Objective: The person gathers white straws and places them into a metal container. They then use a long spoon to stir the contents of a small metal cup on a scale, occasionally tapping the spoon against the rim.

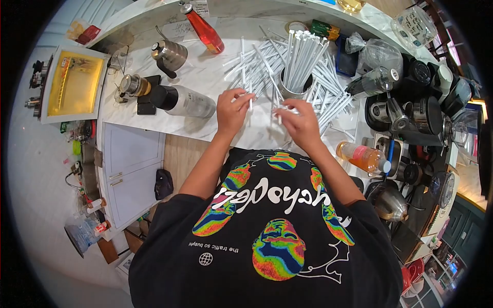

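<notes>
My left hand (233,110) is closed in a pinch on a slim white straw (251,100) held over the counter's near side. My right hand (299,122) also has its fingers pinched together, around what looks like another white straw, mostly hidden by the fingers. Just beyond the right hand stands a metal cup (294,93) packed with upright white straws (304,56). Loose white straws (328,87) lie heaped around the cup, and more of the pile spreads to its left, beyond my left hand.
Left of the pile are a red bottle (204,30), a steel kettle (172,53) and a clear bottle with black lid (187,101). To the right stand a glass bottle (374,83), an amber drink bottle (363,156) and a steel pitcher (387,199). The marble-patterned counter (200,77) has a curved back ledge.
</notes>
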Available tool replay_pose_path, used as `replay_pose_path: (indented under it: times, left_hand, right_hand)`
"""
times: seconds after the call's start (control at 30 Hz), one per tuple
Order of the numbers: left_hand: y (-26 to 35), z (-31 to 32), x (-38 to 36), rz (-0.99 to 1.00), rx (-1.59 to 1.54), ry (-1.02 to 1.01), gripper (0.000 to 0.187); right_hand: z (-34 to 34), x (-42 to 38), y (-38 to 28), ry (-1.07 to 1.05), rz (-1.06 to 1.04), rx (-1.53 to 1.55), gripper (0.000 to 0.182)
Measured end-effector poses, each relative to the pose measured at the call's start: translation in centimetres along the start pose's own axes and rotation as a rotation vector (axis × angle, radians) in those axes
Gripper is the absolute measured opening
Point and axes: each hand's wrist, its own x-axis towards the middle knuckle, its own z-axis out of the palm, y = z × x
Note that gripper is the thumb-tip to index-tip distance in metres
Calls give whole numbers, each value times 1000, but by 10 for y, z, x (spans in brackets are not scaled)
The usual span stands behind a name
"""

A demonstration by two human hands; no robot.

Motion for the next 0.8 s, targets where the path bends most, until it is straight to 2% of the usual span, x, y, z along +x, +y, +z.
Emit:
replay_pose_path:
  times: [0.13, 0.27, 0.37, 0.5, 0.7, 0.8]
  left_hand:
    - [31, -21, 29, -75, -154, 144, 31]
    - [47, -41, 55, -11, -187, 252, 24]
    - [63, -59, 70, -33, -232, 291, 21]
    - [74, -74, 86, 50, -249, 364, 20]
    - [89, -65, 105, 3, -328, 354, 19]
    - [97, -51, 117, 5, -303, 257, 17]
  right_hand:
    - [-34, 23, -22, 260, 134, 183, 28]
    - [-72, 40, -35, 366, 197, 225, 20]
    - [-92, 54, -42, 570, 237, 367, 18]
    - [-106, 75, -20, 684, 106, 131, 18]
    - [-80, 86, 21, 420, 192, -53, 21]
    - [-59, 82, 39, 341, 220, -83, 22]
